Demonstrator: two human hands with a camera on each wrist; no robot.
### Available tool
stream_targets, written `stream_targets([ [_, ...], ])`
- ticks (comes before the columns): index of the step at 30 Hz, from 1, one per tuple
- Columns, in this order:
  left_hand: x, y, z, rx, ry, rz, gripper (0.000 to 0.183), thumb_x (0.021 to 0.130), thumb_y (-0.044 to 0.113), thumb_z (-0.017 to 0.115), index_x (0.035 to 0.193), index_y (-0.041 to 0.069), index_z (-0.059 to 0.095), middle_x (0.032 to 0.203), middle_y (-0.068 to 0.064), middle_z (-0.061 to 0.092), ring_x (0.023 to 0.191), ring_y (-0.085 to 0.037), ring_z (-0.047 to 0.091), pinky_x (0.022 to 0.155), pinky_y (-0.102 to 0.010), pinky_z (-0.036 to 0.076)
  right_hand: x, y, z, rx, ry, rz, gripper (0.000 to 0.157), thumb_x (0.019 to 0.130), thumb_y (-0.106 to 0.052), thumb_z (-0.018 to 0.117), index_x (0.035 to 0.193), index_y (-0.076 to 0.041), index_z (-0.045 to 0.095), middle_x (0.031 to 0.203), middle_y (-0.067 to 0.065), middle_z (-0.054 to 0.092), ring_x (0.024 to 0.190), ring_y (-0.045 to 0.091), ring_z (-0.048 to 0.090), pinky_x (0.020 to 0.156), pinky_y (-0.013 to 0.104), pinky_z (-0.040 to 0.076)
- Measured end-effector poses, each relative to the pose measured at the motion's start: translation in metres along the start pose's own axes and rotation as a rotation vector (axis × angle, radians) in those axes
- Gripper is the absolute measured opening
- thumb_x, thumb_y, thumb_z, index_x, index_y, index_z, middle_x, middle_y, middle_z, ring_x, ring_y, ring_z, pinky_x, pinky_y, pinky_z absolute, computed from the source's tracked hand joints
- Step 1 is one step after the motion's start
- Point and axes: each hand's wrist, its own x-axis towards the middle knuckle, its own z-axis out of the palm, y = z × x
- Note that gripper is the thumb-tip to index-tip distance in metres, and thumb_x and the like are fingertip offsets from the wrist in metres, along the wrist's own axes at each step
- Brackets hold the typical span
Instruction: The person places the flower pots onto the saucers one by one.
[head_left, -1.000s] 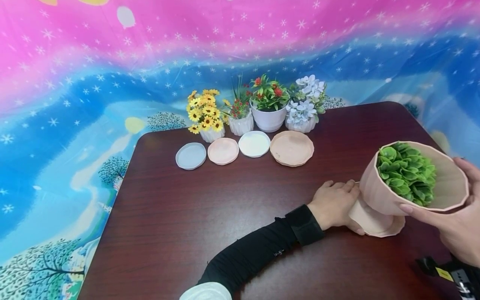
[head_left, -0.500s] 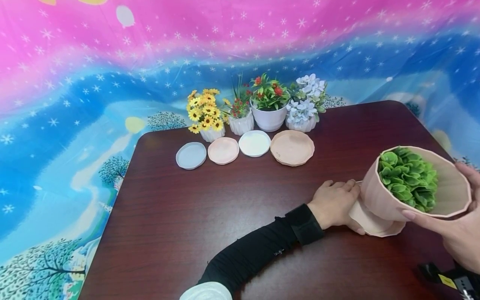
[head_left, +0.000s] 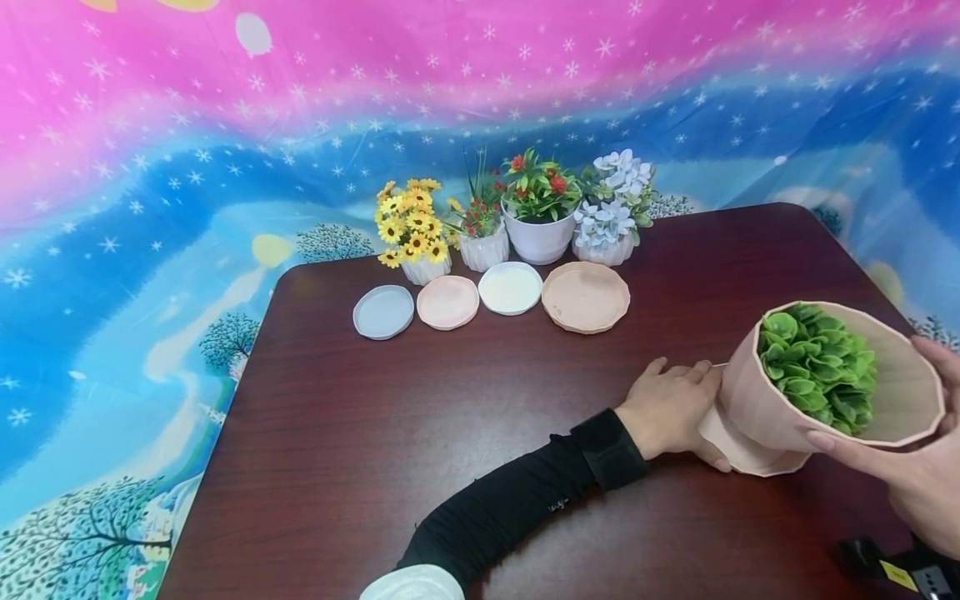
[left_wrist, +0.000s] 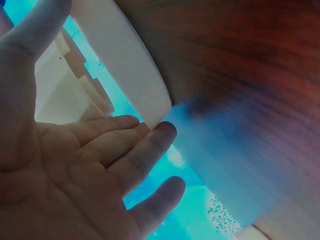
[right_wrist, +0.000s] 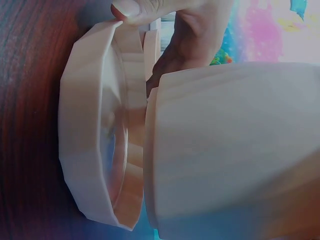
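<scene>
The right hand [head_left: 918, 471] has its fingers clamped on a pale pinkish-tan pot [head_left: 757, 400], the thumb laid across the near rim and the other fingers round the far side. The pot is matt and smooth, its wide mouth edged with shallow facets, and it is held tilted at the right of the worktop [head_left: 480, 417]; a tuft of small, rounded, plastic-looking green leaves [head_left: 821, 367] fills one side of it. Beneath its base lies a matching faceted saucer [head_left: 761, 458], a many-sided dish with an upright wall, flat on the glossy, dark red-brown wood grain. The pot sits just over the saucer; whether the two touch I cannot tell. The left hand [head_left: 671, 412] grips the saucer's edge between thumb and fingers, the outer fingers spread apart. Farther back, four shallow dishes curve in a row: grey [head_left: 383, 312], pink [head_left: 447, 302], white [head_left: 510, 288] and a broader tan one [head_left: 586, 297]. Behind them stand yellow daisies [head_left: 412, 221], small red blooms [head_left: 480, 218], a bushy red-flowered plant [head_left: 540, 187] and pale blue blossoms [head_left: 607, 208], all in whitish pots, against a creased, printed cloth [head_left: 450, 75].
</scene>
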Motion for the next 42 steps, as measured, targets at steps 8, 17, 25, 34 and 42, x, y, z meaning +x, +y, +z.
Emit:
stream_targets([
  [8, 0.0, -0.001, 0.0, -0.062, 0.038, 0.005, 0.133, 0.063, 0.087, 0.083, 0.168, 0.026, 0.027, 0.155, 0.019, 0.047, 0.142, 0.004, 0.044, 0.12, -0.028, 0.029, -0.003, 0.002, -0.002, 0.101, -0.024, 0.002, 0.123, 0.046, 0.048, 0.064, 0.157, 0.001, 0.043, 0.155, 0.018, 0.047, 0.132, 0.021, 0.051, 0.091, 0.015, 0.055],
  [17, 0.001, 0.001, -0.001, -0.096, 0.007, -0.038, 0.155, 0.063, 0.085, 0.085, 0.172, 0.012, 0.002, 0.161, 0.019, 0.046, 0.143, 0.003, 0.044, 0.122, -0.028, 0.026, -0.007, 0.003, -0.001, -0.013, 0.001, 0.071, 0.125, 0.046, 0.044, 0.071, 0.158, -0.005, 0.044, 0.15, 0.01, 0.047, 0.13, 0.017, 0.049, 0.094, 0.011, 0.048],
  [25, 0.001, -0.001, -0.002, -0.139, 0.001, -0.052, 0.166, 0.061, 0.085, 0.086, 0.17, 0.013, -0.017, 0.161, 0.021, 0.046, 0.144, 0.004, 0.043, 0.123, -0.029, 0.026, -0.007, 0.004, -0.001, -0.062, -0.018, 0.082, 0.123, 0.047, 0.042, 0.074, 0.157, -0.007, 0.045, 0.145, 0.009, 0.054, 0.124, 0.013, 0.055, 0.093, 0.009, 0.048],
  [34, 0.0, -0.006, -0.004, -0.148, -0.003, -0.05, 0.166, 0.062, 0.085, 0.086, 0.169, 0.014, -0.02, 0.161, 0.021, 0.046, 0.145, 0.007, 0.04, 0.123, -0.028, 0.025, -0.011, 0.006, -0.004, -0.14, -0.07, 0.095, 0.121, 0.054, 0.038, 0.076, 0.159, -0.011, 0.04, 0.143, 0.004, 0.053, 0.118, 0.009, 0.057, 0.087, 0.006, 0.049],
  [42, -0.001, -0.006, 0.0, -0.189, 0.001, -0.047, 0.169, 0.061, 0.083, 0.088, 0.167, 0.013, -0.025, 0.159, 0.02, 0.048, 0.143, 0.008, 0.042, 0.123, -0.029, 0.027, -0.012, 0.006, -0.005, -0.372, -0.104, 0.085, 0.122, 0.057, 0.035, 0.078, 0.161, -0.015, 0.036, 0.141, -0.003, 0.051, 0.116, 0.005, 0.054, 0.084, 0.004, 0.047],
])
